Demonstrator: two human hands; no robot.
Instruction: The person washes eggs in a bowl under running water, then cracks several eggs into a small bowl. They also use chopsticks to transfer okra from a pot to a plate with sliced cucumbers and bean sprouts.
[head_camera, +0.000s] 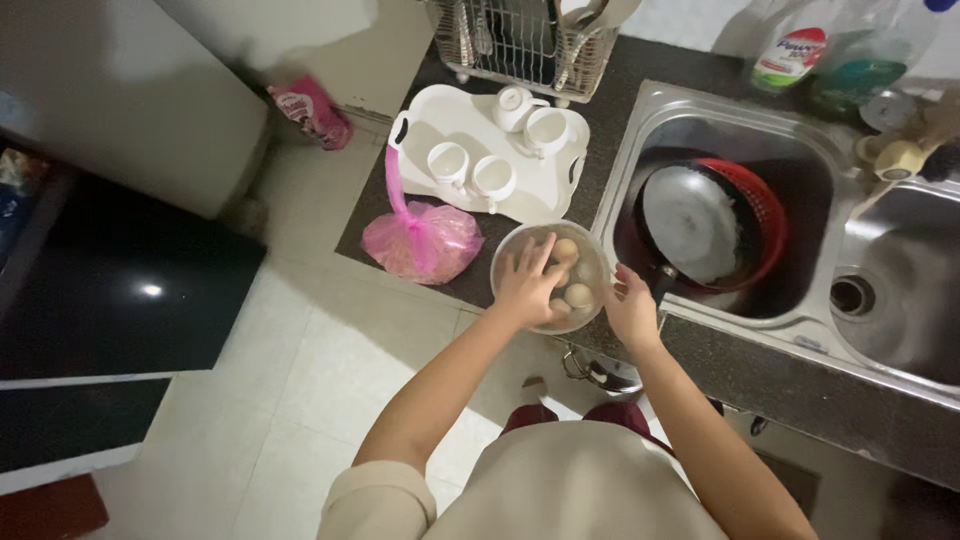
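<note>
From the head camera, looking straight down, a clear bowl (550, 275) sits on the dark countertop (640, 70) just left of the steel sink (640, 130), near the counter's front edge. Several pale brown eggs (578, 294) lie inside it. The left hand (528, 285) reaches into the bowl with its fingers spread wide, resting over the eggs; whether it actually grips one cannot be told. The right hand (632, 305) is at the bowl's right rim, fingers loosely curled and touching the edge, holding nothing that can be seen. Just left of the bowl lies a knotted pink plastic bag (420, 240). Behind both stands a white tray (545, 190) carrying four white cups (493, 178). In the sink's left basin a dark frying pan (690, 225) rests on a red basket (765, 215). A wire dish rack (520, 40) stands at the back of the counter, and bottles (790, 50) stand behind the sink. Below lies a pale tiled floor (300, 340).
</note>
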